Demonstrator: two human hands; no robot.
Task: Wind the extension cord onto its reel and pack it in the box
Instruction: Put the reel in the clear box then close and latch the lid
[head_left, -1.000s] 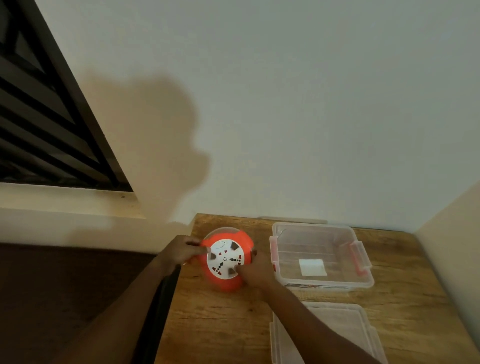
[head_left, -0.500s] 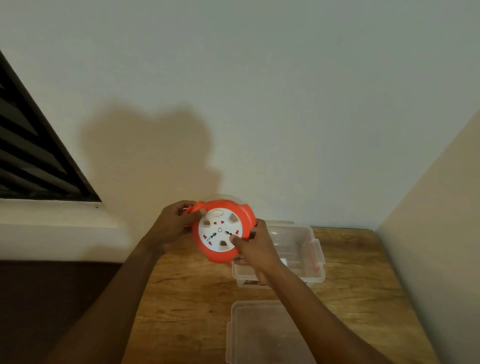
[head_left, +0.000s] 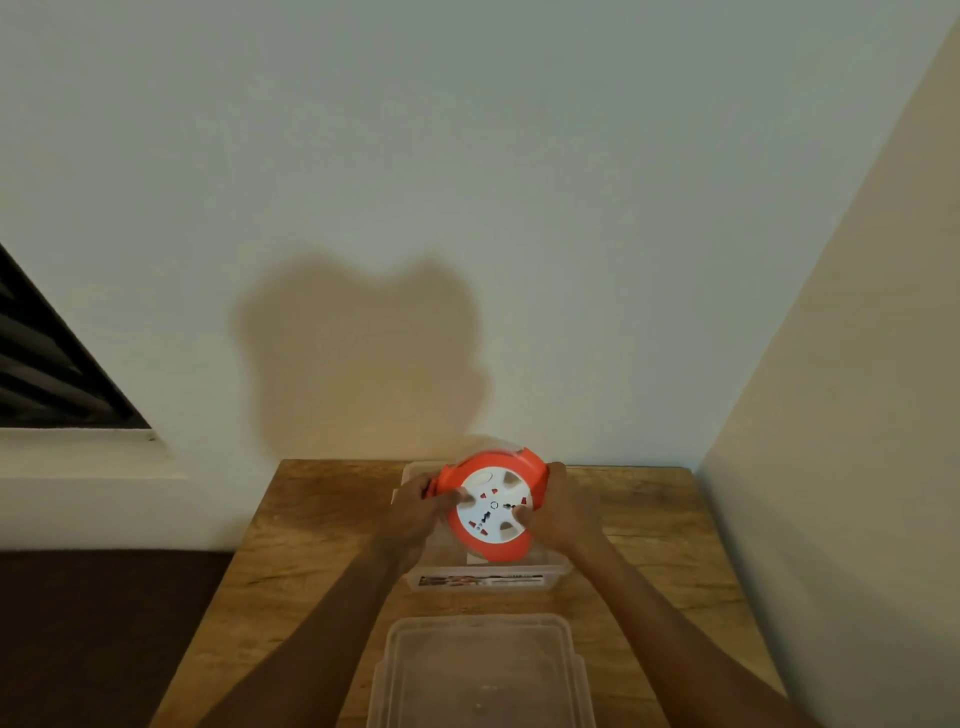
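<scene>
Wooden table (head_left: 322, 525) against pale wall. Orange reel (head_left: 491, 503) over clear box (head_left: 483, 579), tilted, white socket face toward camera. Left hand (head_left: 415, 512) and right hand (head_left: 563, 512) grasping reel's opposite rims. Lid (head_left: 480, 670) lying nearer than box.

You have two hands in view, a left hand (head_left: 415, 512) and a right hand (head_left: 563, 512), one orange reel (head_left: 491, 512), one clear box (head_left: 483, 578), one clear lid (head_left: 480, 675), and one wooden surface (head_left: 322, 525).
</scene>
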